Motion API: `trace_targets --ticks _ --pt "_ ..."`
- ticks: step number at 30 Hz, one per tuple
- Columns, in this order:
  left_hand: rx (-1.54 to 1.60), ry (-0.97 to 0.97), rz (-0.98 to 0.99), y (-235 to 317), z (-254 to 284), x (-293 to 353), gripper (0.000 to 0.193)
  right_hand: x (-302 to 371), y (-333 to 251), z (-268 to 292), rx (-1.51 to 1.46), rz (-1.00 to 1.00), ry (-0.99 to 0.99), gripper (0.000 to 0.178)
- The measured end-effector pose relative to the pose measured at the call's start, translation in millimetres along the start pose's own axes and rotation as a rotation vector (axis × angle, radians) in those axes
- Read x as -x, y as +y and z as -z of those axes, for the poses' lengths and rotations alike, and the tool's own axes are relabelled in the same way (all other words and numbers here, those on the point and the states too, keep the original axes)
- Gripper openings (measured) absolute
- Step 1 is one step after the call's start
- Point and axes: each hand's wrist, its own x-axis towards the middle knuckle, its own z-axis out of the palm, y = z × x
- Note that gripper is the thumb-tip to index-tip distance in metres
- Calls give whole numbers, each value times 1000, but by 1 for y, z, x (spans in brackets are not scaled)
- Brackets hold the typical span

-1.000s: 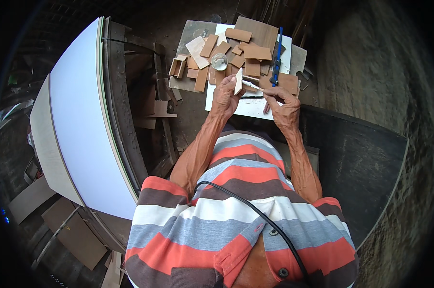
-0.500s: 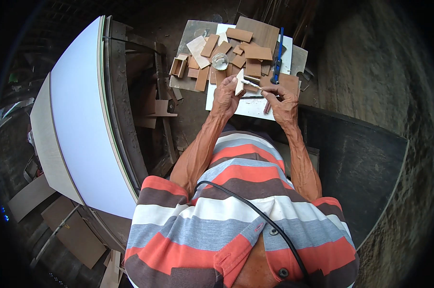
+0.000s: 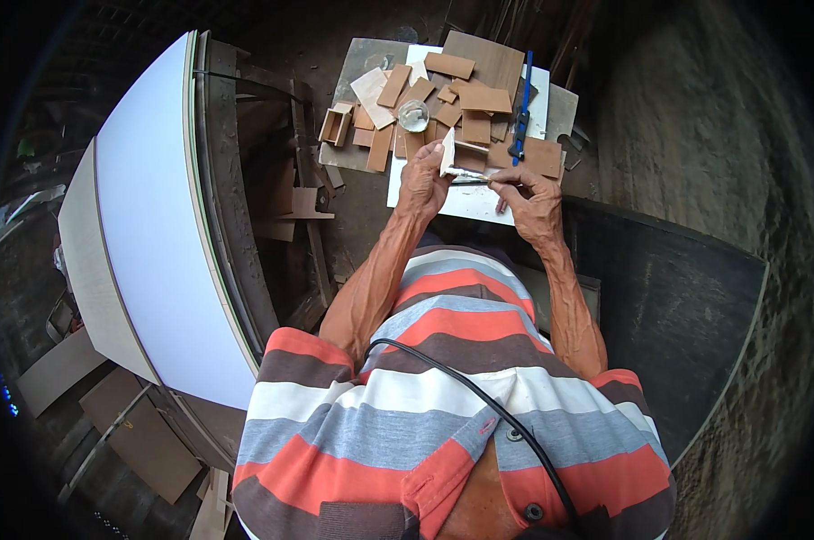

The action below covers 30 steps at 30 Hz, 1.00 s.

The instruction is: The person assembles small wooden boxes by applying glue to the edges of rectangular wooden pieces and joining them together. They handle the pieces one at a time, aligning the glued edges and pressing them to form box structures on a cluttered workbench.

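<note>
Pinched in my left hand (image 3: 424, 183) is a small, pale wooden piece (image 3: 448, 149), held upright above the white board (image 3: 465, 205). My right hand (image 3: 531, 196) grips a thin stick (image 3: 479, 176) between thumb and fingers. White paste coats the stick's far end, which meets the lower edge of the wooden piece. Just beyond my left hand stands a clear round cup (image 3: 413, 115) with whitish stuff in it. Brown wooden offcuts (image 3: 484, 99) lie heaped behind both hands.
A blue-and-black utility knife (image 3: 519, 135) lies right of the offcuts. A small open wooden box (image 3: 337, 123) sits at the left end. To my left a large white panel (image 3: 168, 207) stands on edge; a dark board (image 3: 668, 306) is at my right.
The stick's pasted end has moved nearer to me, down to the lower edge of the wooden piece. My left hand keeps its hold, with the piece slightly turned.
</note>
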Motion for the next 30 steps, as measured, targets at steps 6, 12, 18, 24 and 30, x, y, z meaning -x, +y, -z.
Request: trace_targets --ticks 6,12,18,24,30 --pt "1 -43 25 -1 4 -1 21 -5 3 -4 -10 -62 101 11" --pt "-21 -108 66 3 5 7 22 -33 12 -14 163 -86 192 15" --pt "-334 34 -19 18 17 15 30 -60 19 -27 194 -17 152 19" --pt "-1406 73 -237 47 49 11 51 -94 4 -61 541 89 51 21" --pt "-1528 27 -303 43 69 -10 74 -142 16 -91 886 71 -70 26"
